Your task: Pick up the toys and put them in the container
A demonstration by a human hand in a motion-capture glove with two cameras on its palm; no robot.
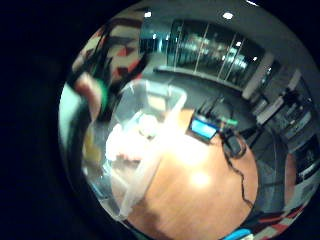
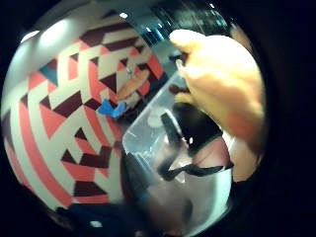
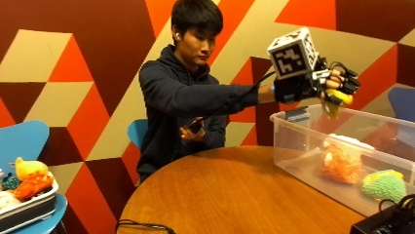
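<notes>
Holding small yellow toy (image 3: 338, 99) in my gloved right hand (image 3: 324, 85), fingers curled round it, above clear container (image 3: 285, 146) (orange toy (image 3: 342, 161) + green toy (image 3: 384, 184) inside).

A clear rectangular plastic container (image 3: 305, 146) stands open on the round wooden bench (image 3: 233, 195). Inside it lie an orange-and-white fuzzy crocheted toy (image 3: 342, 161) and, just beside it, a green-and-yellow crocheted toy (image 3: 384, 184). A small yellow toy (image 3: 336, 101) hangs above the container's far end, gripped in the gloved right hand (image 3: 324, 83). More soft toys (image 3: 26, 181) sit in a tray (image 3: 29, 209) on a blue chair, well apart.
</notes>
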